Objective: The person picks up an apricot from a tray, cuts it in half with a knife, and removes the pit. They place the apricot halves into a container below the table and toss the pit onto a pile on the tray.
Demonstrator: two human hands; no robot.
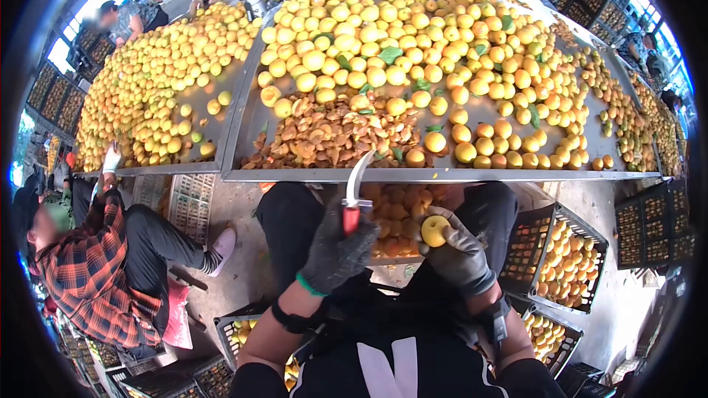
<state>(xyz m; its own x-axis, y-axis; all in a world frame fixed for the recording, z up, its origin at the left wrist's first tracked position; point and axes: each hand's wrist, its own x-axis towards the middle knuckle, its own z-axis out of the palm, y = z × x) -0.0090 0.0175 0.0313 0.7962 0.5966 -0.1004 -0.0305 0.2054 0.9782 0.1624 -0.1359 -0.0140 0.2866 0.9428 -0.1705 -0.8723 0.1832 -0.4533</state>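
My left hand (pixel 338 247), in a dark glove with a green cuff, is closed round the red handle of a curved knife (pixel 357 180). The blade points up toward the table's front edge. A yellow apricot (pixel 434 231) is held in my gloved right hand (pixel 461 250), beside the knife and apart from its blade. Both hands are above my lap. Just beyond them, on the metal table (pixel 442 175), lies a heap of brownish-orange fruit pieces (pixel 346 133). Whole apricots (pixel 383 29) with some green leaves are spread behind it.
Below my hands, a container of orange pieces (pixel 398 214) sits between my knees. Black crates of apricots (pixel 568 265) stand at my right. At left, a person in a plaid shirt (pixel 99 273) sits by the table. Other people are along its far side.
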